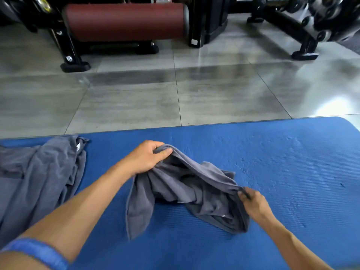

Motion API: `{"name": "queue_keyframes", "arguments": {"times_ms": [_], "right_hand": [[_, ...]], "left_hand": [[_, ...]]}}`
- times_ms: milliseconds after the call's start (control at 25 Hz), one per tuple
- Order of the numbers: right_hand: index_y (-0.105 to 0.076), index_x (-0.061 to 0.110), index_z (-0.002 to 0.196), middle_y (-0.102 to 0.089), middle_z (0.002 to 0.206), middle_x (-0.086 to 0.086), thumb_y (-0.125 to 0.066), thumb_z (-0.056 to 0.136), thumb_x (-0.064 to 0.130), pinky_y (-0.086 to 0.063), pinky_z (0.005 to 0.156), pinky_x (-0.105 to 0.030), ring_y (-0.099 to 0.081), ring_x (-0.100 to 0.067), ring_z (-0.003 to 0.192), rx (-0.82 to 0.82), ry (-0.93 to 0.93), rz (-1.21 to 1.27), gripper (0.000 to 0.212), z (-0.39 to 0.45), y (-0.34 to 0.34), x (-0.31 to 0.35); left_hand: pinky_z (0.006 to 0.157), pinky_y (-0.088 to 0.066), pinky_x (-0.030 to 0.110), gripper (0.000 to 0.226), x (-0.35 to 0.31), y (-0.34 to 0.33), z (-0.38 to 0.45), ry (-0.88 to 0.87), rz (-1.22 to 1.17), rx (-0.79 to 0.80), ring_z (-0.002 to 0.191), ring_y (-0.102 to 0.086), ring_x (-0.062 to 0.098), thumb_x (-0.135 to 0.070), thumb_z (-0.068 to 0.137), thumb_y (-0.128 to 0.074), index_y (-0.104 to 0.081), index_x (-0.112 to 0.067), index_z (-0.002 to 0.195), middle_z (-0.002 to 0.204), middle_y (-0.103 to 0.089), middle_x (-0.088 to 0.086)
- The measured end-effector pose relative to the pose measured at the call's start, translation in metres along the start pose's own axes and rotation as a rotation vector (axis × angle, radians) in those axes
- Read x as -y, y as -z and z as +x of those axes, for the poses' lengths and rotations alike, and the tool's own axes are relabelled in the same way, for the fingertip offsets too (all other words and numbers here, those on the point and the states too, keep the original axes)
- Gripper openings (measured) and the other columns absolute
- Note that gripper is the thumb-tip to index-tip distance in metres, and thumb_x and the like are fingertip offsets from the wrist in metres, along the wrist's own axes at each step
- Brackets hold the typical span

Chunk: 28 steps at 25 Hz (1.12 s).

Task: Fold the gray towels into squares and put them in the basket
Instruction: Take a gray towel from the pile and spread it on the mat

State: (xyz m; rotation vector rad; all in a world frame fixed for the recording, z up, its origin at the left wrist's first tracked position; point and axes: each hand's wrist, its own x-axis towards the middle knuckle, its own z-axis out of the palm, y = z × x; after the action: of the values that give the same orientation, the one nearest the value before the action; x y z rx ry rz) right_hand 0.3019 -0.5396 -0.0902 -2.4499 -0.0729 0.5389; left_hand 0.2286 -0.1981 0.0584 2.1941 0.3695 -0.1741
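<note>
A blue mat (272, 172) lies on a gray tiled floor (175, 94), with black gym machines and a red-brown padded roller (124, 21) beyond its far edge. A second crumpled gray towel (39, 176) sits at the mat's left edge; its white tag is unreadable. Mid-mat, the gray towel (187, 190) hangs bunched between both hands: the left hand (146, 156) grips its far end, and the right hand (255, 203) pinches its near-right edge.

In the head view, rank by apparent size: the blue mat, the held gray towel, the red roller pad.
1. blue mat, by far the largest.
2. held gray towel.
3. red roller pad, looking about the same size; being farther away, its rank is unsure.
</note>
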Motion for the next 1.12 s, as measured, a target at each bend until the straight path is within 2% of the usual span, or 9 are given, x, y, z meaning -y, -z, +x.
{"name": "queue_keyframes", "arguments": {"times_ms": [120,200,320,480,640,760,880,1000,1120], "right_hand": [[-0.06,0.01,0.08,-0.058,0.075,-0.002,-0.045,0.101,0.007,-0.038,0.063,-0.033,-0.049,-0.018,0.075,-0.165,-0.017,0.512,0.026,0.004,0.024,0.019],[-0.063,0.012,0.087,-0.064,0.083,-0.003,-0.042,0.101,0.008,-0.044,0.066,-0.031,-0.056,-0.016,0.075,-0.188,-0.115,0.938,0.026,0.009,0.043,0.036],[-0.067,0.017,0.085,-0.072,0.086,-0.002,-0.047,0.1,0.016,-0.054,0.077,-0.035,-0.068,-0.016,0.079,-0.101,-0.211,1.235,0.025,0.016,0.06,0.055],[-0.068,0.017,0.081,-0.073,0.079,-0.002,-0.05,0.097,0.016,-0.054,0.078,-0.037,-0.068,-0.019,0.075,-0.042,-0.2,1.123,0.024,0.02,0.083,0.068],[-0.067,0.017,0.077,-0.072,0.076,0.002,-0.055,0.096,0.019,-0.056,0.073,-0.033,-0.067,-0.014,0.066,-0.185,-0.257,1.024,0.022,0.02,0.111,0.057],[-0.067,0.016,0.077,-0.067,0.085,0.002,-0.054,0.098,0.023,-0.051,0.087,-0.037,-0.064,-0.023,0.084,-0.261,-0.198,0.772,0.026,0.012,0.106,0.051],[-0.068,0.009,0.079,-0.07,0.088,-0.009,-0.055,0.096,0.028,-0.055,0.089,-0.048,-0.066,-0.033,0.093,-0.293,-0.122,0.537,0.029,0.0,0.101,0.045],[-0.072,0.013,0.088,-0.071,0.096,-0.01,-0.058,0.095,0.023,-0.052,0.093,-0.048,-0.065,-0.032,0.097,-0.203,-0.087,0.373,0.019,-0.004,0.104,0.041],[-0.073,0.014,0.1,-0.074,0.102,-0.01,-0.063,0.094,0.017,-0.054,0.093,-0.042,-0.069,-0.026,0.095,0.074,-0.077,0.416,0.012,-0.016,0.11,0.045]], "left_hand": [[0.063,-0.043,0.032,0.019,-0.013,0.048,0.02,-0.087,0.422,0.131,0.064,-0.051,0.01,-0.033,0.084,-0.071,-0.066,-0.017,0.076,0.072,-0.064,0.004],[0.063,-0.047,0.034,0.012,-0.012,0.064,0.018,-0.061,0.675,0.184,0.066,-0.056,0.013,-0.022,0.082,-0.067,-0.061,-0.018,0.072,0.071,-0.065,0.0],[0.064,-0.047,0.037,0.019,0.01,0.071,0.007,0.083,0.807,0.038,0.077,-0.059,0.025,-0.001,0.074,-0.05,-0.059,-0.017,0.078,0.079,-0.063,0.003],[0.063,-0.042,0.033,0.029,0.03,0.096,0.001,0.19,0.78,-0.187,0.08,-0.056,0.029,0.003,0.078,-0.048,-0.064,-0.018,0.09,0.088,-0.062,0.007],[0.069,-0.047,0.033,0.027,0.05,0.123,-0.015,0.235,0.714,-0.271,0.084,-0.058,0.032,0.004,0.08,-0.051,-0.066,-0.018,0.085,0.089,-0.064,0.009],[0.061,-0.041,0.032,0.029,0.05,0.132,-0.023,0.279,0.57,-0.33,0.079,-0.058,0.028,0.002,0.086,-0.047,-0.065,-0.02,0.083,0.087,-0.065,0.01],[0.061,-0.042,0.029,0.036,0.039,0.135,-0.021,0.254,0.239,-0.376,0.079,-0.056,0.023,0.005,0.089,-0.044,-0.066,-0.023,0.093,0.091,-0.066,0.008],[0.076,-0.047,0.032,0.018,0.036,0.133,-0.023,0.214,0.074,-0.305,0.082,-0.06,0.021,-0.012,0.092,-0.056,-0.068,-0.026,0.093,0.095,-0.07,0.006],[0.092,-0.048,0.036,0.008,0.037,0.126,-0.026,0.164,0.187,0.009,0.093,-0.064,0.019,-0.029,0.089,-0.066,-0.07,-0.031,0.095,0.098,-0.072,-0.001]]}}
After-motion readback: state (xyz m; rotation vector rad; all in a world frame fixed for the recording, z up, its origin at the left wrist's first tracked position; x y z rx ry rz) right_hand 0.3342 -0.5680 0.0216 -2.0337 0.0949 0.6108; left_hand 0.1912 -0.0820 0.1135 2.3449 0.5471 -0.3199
